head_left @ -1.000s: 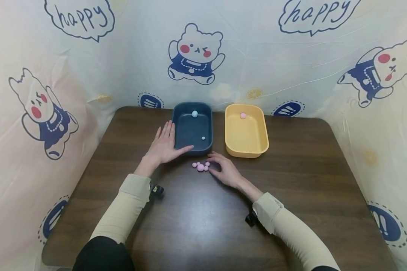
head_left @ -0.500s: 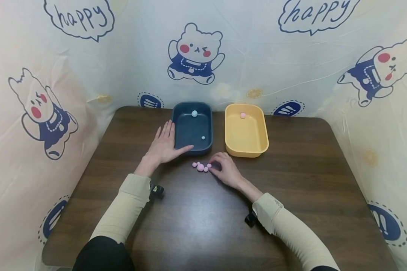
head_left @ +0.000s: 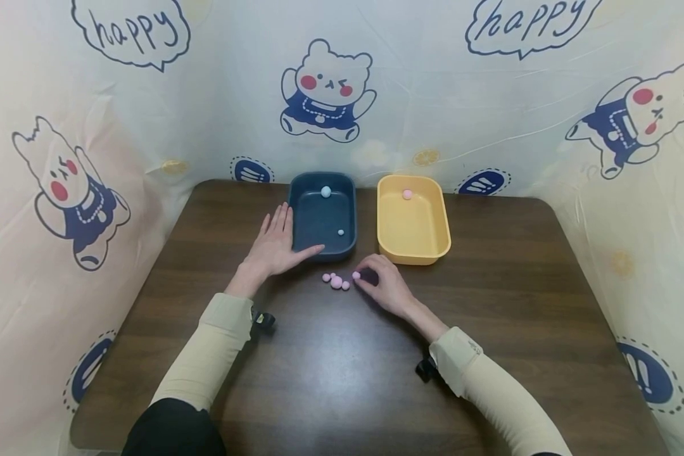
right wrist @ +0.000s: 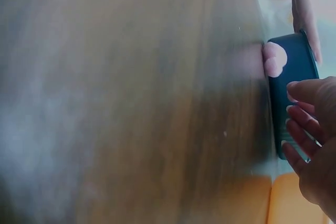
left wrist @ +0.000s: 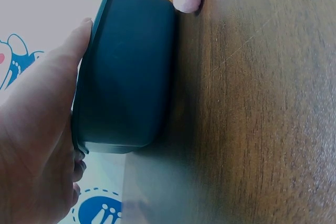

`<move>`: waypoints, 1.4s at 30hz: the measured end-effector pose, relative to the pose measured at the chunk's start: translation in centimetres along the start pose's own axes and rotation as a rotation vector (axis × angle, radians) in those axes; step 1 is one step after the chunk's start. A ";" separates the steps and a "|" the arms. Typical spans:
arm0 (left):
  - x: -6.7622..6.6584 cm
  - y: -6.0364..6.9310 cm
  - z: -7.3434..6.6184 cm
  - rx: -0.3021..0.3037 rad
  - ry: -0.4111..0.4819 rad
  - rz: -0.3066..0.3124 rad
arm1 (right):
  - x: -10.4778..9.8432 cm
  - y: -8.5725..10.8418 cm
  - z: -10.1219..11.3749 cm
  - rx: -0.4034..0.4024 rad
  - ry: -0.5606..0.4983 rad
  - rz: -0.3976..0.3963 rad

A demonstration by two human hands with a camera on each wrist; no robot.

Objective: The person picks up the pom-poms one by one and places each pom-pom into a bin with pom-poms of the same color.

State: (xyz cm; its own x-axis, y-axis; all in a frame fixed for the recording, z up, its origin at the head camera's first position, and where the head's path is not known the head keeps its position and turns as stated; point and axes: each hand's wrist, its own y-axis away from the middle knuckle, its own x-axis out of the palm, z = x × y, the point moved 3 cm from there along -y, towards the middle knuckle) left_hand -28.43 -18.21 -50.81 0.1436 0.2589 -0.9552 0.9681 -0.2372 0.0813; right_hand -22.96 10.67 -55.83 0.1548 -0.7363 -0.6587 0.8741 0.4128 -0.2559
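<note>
In the head view, my left hand [head_left: 273, 248] rests along the left side and near corner of a dark blue bin [head_left: 319, 218], fingers straight. Its thumb lies on the rim in the left wrist view. My right hand [head_left: 389, 288] pinches a small pink pompom [head_left: 356, 275] between thumb and fingertips, in front of the gap between the bins. Several pink pompoms [head_left: 336, 282] of mixed sizes lie clustered on the table just to the left of it. Inside the blue bin are a larger light blue pompom [head_left: 325, 191] and a smaller one [head_left: 341, 232].
To the right of the blue bin stands a yellow bin [head_left: 413, 231] holding one pink pompom [head_left: 407, 194] near its far wall. Both bins sit towards the back of a brown wooden table [head_left: 330, 367]. A printed curtain [head_left: 410, 95] hangs behind and on both sides.
My right hand has taken hold of one pink pompom from the cluster and drawn it a little to the right. The left hand has stayed on the blue bin.
</note>
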 end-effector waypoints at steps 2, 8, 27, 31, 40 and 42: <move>0.0 0.0 0.0 -0.001 0.000 0.003 | -0.4 0.1 0.4 0.008 -0.003 -0.004; 0.2 -0.2 0.2 0.001 -0.004 0.002 | -1.9 0.2 2.7 0.064 0.018 0.006; 0.3 -0.2 0.3 0.009 -0.003 0.003 | -4.1 0.3 3.9 -0.019 0.010 -0.095; 0.2 -0.2 0.3 0.008 0.001 0.006 | -4.7 0.2 4.2 -0.022 0.002 -0.116; 0.1 -0.1 0.3 0.011 -0.004 0.017 | -5.9 0.0 3.7 -0.029 -0.052 -0.166; 0.1 -0.1 0.2 0.013 -0.002 0.016 | -6.2 -0.1 3.4 -0.029 -0.064 -0.177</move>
State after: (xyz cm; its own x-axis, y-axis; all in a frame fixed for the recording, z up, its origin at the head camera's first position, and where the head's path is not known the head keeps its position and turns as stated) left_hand -28.55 -18.40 -50.98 0.1584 0.2530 -0.9544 0.9629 -0.2534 0.0926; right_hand -22.44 13.38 -49.31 0.0294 -0.8310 -0.5555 0.8770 0.2882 -0.3846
